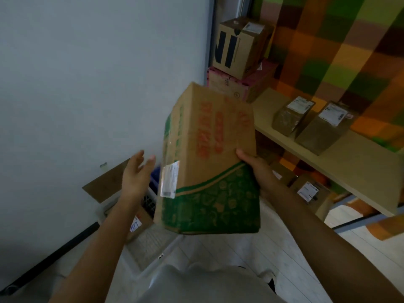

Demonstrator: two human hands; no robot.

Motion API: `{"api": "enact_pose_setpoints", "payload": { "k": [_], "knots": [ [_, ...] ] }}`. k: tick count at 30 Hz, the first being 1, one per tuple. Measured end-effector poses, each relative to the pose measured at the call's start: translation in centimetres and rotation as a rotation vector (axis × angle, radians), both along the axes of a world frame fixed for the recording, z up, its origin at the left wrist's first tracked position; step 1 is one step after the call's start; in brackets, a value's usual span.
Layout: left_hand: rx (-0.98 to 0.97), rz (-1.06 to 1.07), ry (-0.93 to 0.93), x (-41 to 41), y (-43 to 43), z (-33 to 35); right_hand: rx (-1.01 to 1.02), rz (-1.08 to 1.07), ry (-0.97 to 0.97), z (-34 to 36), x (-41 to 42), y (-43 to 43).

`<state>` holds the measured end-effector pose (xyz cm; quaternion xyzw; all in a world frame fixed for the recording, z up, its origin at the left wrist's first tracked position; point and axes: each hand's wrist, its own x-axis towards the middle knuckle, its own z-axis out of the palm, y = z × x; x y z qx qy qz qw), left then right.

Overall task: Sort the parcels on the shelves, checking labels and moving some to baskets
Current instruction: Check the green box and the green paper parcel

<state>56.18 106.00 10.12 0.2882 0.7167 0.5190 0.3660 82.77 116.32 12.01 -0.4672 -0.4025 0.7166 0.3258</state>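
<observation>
The parcel [209, 149], a brown and green carton, is hanging tilted in the air. The right grip [253, 168] is clamping its right edge, thumb lying on the front face. The left grip [135, 171] is hovering with fingers spread just to the left of the carton, touching nothing. With one side alone carrying it, the carton is likely risking a twist or a slip down toward the white basket [153, 248] below the left grip. The right fingers are hiding behind the carton. The label [169, 179] facing the left grip is showing too blurred to read, and the basket is lying mostly covered.
</observation>
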Motion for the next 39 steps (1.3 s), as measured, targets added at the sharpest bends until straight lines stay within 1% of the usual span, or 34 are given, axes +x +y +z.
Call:
{"api": "enact_pose_setpoints", "payload": {
  "k": [1,3,4,5,9,12,14,16,17,19,21,22,24,25,27,29,30,31,32,33,35,36,37,39],
  "knots": [
    [0.062,-0.059,-0.056,0.4,-0.1,0.8,0.030,-0.012,-0.031,-0.2,-0.5,-0.2],
    [0.081,-0.251,-0.213,1.7,-0.2,2.3,0.072,-0.037,-0.102,-0.7,-1.5,-0.5],
    [0.073,-0.339,-0.228,2.3,-0.3,2.7,0.082,-0.046,-0.127,-0.9,-2.0,-0.7],
    [0.074,-0.384,-0.208,2.9,-0.4,2.5,0.089,-0.056,-0.131,-1.2,-2.4,-0.8],
    [0.088,-0.337,-0.185,3.8,-0.5,0.7,0.041,-0.107,-0.127,-2.1,-3.9,-0.8],
    [0.093,-0.252,-0.174,3.5,-0.6,0.3,0.112,-0.014,-0.181,-1.7,-4.6,-0.7],
    [0.072,-0.206,-0.254,2.8,-0.9,-0.2,0.159,0.079,-0.240,-0.8,-4.6,-0.6],
    [0.061,-0.139,-0.368,1.8,-1.2,-0.6,0.164,0.121,-0.203,-0.4,-3.9,0.0],
    [0.058,-0.118,-0.410,1.3,-1.5,-0.7,0.149,0.092,-0.166,-0.3,-3.5,0.3],
    [0.063,-0.122,-0.485,0.8,-1.8,-0.9,0.117,-0.035,-0.133,-1.0,-2.5,0.9],
    [0.067,-0.140,-0.563,0.9,-2.1,-1.2,0.108,-0.119,-0.226,-2.3,-1.1,1.3],
    [0.065,-0.156,-0.593,1.1,-2.3,-1.4,0.093,-0.111,-0.281,-3.1,-0.2,1.4],
    [0.051,-0.202,-0.647,1.3,-2.5,-1.9,0.000,-0.011,-0.308,-4.9,2.0,1.7],
    [0.043,-0.222,-0.677,1.3,-2.7,-2.2,-0.056,0.053,-0.286,-5.2,2.8,1.5],
    [0.022,-0.261,-0.744,1.1,-3.1,-2.5,-0.162,0.145,-0.169,-4.7,3.7,1.1],
    [-0.009,-0.278,-0.795,0.9,-3.4,-2.9,-0.189,0.198,-0.056,-4.5,4.3,1.0],
    [-0.015,-0.285,-0.782,0.5,-3.3,-2.9,-0.179,0.216,-0.028,-4.4,4.2,1.2],
    [-0.017,-0.280,-0.728,0.5,-3.2,-2.9,-0.165,0.211,-0.022,-4.1,4.1,0.9],
    [0.003,-0.259,-0.612,0.4,-2.9,-3.0,-0.155,0.181,-0.044,-4.2,3.8,1.0],
    [0.008,-0.224,-0.454,0.4,-2.7,-3.0,-0.145,0.143,-0.070,-4.3,3.5,1.0],
    [-0.047,-0.095,-0.061,0.6,-1.9,-2.7,-0.108,0.062,-0.124,-4.4,2.6,0.6],
    [-0.054,-0.068,0.040,0.9,-1.4,-2.3,-0.088,0.036,-0.147,-4.4,2.1,0.5],
    [-0.049,-0.084,0.040,1.5,-1.1,-1.6,-0.069,0.028,-0.173,-4.4,1.7,0.3],
    [-0.111,-0.203,-0.173,2.9,-0.7,-0.1,-0.014,0.005,-0.221,-4.2,0.6,0.0]
  ]
}}
